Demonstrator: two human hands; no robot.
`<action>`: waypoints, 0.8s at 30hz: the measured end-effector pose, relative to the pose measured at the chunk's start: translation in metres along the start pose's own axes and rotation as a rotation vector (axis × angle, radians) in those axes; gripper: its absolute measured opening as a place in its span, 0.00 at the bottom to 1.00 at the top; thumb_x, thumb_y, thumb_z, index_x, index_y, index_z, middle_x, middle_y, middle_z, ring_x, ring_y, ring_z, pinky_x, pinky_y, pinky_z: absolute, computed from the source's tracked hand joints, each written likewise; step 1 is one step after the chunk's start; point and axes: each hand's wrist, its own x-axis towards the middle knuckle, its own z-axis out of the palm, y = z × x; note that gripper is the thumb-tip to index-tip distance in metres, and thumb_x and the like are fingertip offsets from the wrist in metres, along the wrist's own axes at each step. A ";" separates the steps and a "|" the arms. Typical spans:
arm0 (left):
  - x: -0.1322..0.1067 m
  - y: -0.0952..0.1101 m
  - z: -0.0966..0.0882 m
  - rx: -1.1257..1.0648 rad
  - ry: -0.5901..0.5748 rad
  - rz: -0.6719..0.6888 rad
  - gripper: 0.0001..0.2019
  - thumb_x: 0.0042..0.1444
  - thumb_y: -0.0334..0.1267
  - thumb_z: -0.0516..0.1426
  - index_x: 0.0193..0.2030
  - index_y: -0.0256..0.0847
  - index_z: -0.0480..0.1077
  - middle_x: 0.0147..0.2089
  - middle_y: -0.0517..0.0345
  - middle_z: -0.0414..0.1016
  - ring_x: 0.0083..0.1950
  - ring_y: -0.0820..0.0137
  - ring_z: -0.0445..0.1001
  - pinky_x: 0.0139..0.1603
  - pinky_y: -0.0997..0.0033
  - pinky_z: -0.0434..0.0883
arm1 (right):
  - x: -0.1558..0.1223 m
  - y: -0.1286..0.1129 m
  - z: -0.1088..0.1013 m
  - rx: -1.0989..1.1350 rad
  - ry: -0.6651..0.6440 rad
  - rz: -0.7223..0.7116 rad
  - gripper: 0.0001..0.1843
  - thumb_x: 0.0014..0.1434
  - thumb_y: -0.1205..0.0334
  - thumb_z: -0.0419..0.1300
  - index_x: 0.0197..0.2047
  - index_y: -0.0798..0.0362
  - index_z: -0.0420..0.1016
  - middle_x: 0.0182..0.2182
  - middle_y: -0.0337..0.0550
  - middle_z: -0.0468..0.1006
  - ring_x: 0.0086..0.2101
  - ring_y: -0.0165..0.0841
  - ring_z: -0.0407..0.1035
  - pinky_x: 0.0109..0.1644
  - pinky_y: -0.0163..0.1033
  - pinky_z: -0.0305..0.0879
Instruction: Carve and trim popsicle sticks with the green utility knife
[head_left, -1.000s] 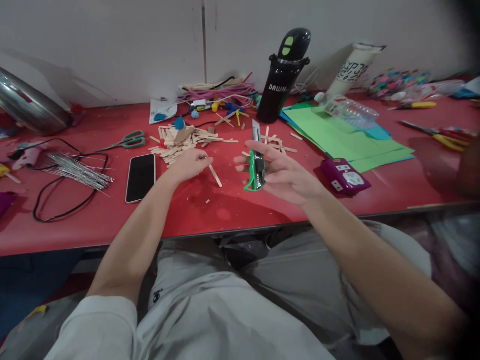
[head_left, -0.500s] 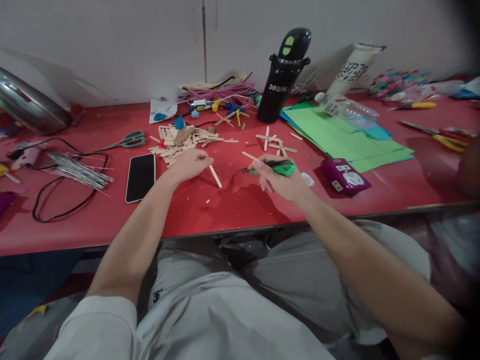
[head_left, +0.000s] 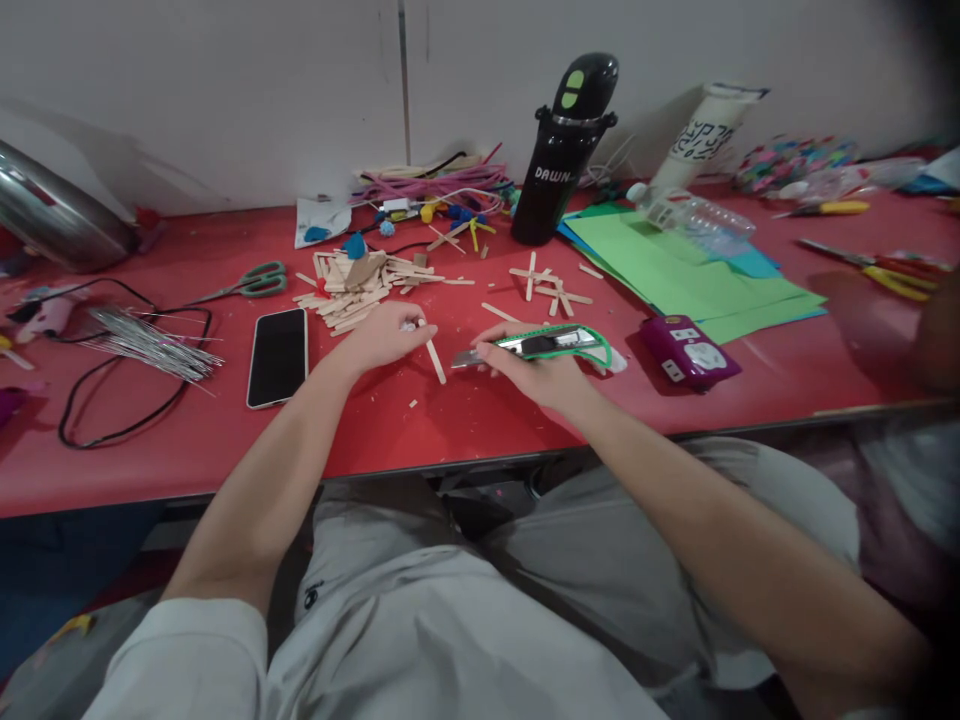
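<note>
My left hand [head_left: 394,335] is closed around the upper end of a wooden craft stick [head_left: 436,362], whose lower end points toward me just over the red table. In my right hand [head_left: 529,375] is a green and black utility knife [head_left: 555,343], its blade [head_left: 466,358] out and pointing left, a short way right of the stick. Behind my left hand lies a pile of craft sticks [head_left: 360,285]. Several crossed sticks [head_left: 551,285] lie beyond my right hand, and a loose stick [head_left: 499,312] rests just behind the knife.
Left of my arm are a phone [head_left: 278,358], scissors [head_left: 259,282] and a bundle of thin wires [head_left: 154,345]. A black bottle [head_left: 559,165] stands at the back. To the right lie green paper [head_left: 690,275], a purple power adapter [head_left: 688,355], a plastic bottle [head_left: 697,218] and pliers [head_left: 874,270].
My right hand has turned the utility knife and brought it left, so its blade is now nearer the craft stick. The stick it pinched now lies on the table. My left hand has barely shifted.
</note>
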 end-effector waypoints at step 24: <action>0.010 -0.008 0.013 0.087 -0.156 0.036 0.17 0.57 0.49 0.51 0.29 0.39 0.72 0.29 0.56 0.72 0.30 0.70 0.66 0.34 0.68 0.58 | 0.006 0.008 0.018 0.126 0.066 -0.039 0.11 0.60 0.52 0.60 0.38 0.51 0.74 0.34 0.43 0.82 0.35 0.35 0.79 0.45 0.43 0.73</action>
